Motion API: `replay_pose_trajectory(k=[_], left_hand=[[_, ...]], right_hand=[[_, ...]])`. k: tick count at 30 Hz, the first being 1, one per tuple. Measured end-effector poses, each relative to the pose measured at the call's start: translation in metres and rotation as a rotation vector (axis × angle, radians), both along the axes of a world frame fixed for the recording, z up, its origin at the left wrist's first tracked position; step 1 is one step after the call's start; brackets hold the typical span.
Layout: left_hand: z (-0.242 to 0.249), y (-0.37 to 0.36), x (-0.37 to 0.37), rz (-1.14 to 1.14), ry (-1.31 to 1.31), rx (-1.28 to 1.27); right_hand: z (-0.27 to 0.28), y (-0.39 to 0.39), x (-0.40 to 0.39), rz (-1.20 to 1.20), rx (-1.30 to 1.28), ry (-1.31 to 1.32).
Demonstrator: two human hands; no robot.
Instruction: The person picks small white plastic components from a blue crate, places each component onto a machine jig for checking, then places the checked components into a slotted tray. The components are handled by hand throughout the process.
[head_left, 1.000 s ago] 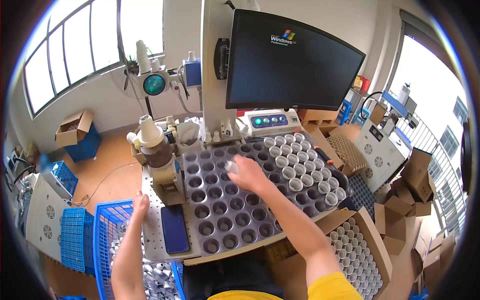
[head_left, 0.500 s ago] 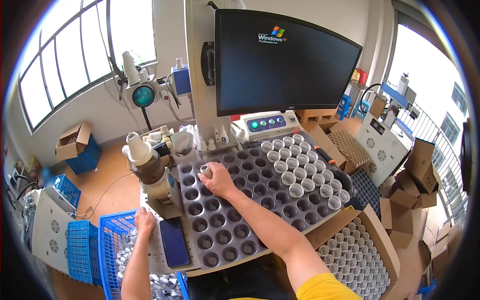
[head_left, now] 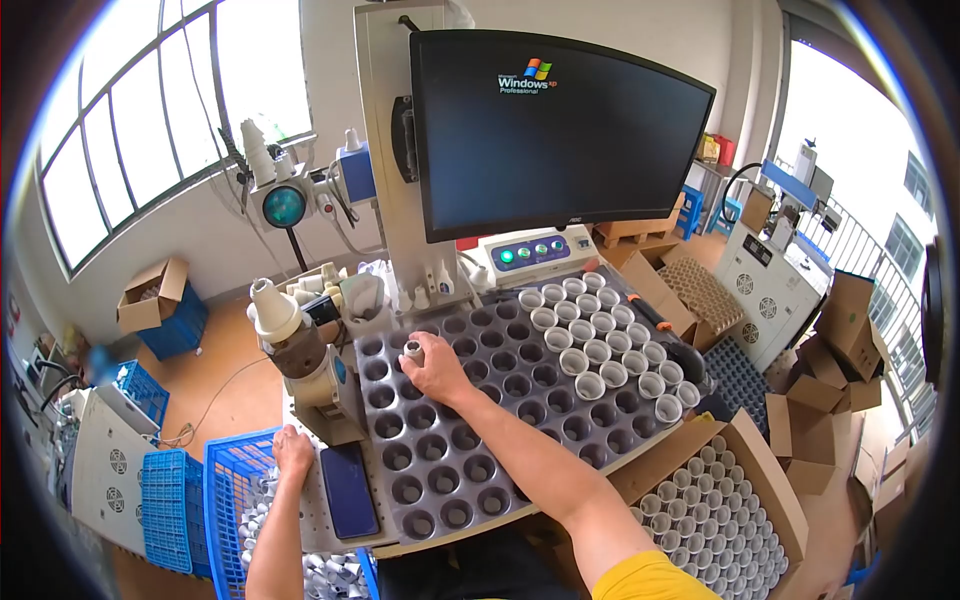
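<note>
My right hand point(head_left: 437, 368) is closed round a small white cylindrical part point(head_left: 413, 350), its dark open end facing up. It is over the back left of a grey tray point(head_left: 408, 465) with rows of round pockets. White cups point(head_left: 598, 352) fill the tray's right-hand pockets, while the pockets near my hand hold none of these. My left hand point(head_left: 293, 450) is closed beside the blue basket point(head_left: 212, 500), near its inner rim; whatever its fingers hold is hidden. Small white parts point(head_left: 330, 575) lie heaped in that basket. A dark phone point(head_left: 348, 490) lies between my left hand and the tray.
Behind the tray stand a monitor point(head_left: 565, 130) and a control box point(head_left: 530, 250) with lit buttons. A machine head with a white cone point(head_left: 275, 310) rises at the tray's left. At the lower right, a cardboard box point(head_left: 765, 470) holds rows of white cups.
The view has shifted slightly. My right hand stays over the back left of the tray with the white part, whose open end now shows more. My left hand remains by the basket.
</note>
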State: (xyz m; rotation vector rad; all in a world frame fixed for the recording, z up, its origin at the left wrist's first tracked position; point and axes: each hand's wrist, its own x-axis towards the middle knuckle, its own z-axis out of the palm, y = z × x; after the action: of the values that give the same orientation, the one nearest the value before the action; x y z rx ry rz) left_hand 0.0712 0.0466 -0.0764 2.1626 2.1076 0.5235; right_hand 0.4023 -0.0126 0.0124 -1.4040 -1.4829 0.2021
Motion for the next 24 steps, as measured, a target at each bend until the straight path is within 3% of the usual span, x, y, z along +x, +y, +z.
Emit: replay_pose_trajectory(k=[24], left_hand=[[0.002,-0.001,0.001,0.006,0.000,0.000]], right_hand=[[0.000,0.001,0.002,0.022,-0.013,0.018]])
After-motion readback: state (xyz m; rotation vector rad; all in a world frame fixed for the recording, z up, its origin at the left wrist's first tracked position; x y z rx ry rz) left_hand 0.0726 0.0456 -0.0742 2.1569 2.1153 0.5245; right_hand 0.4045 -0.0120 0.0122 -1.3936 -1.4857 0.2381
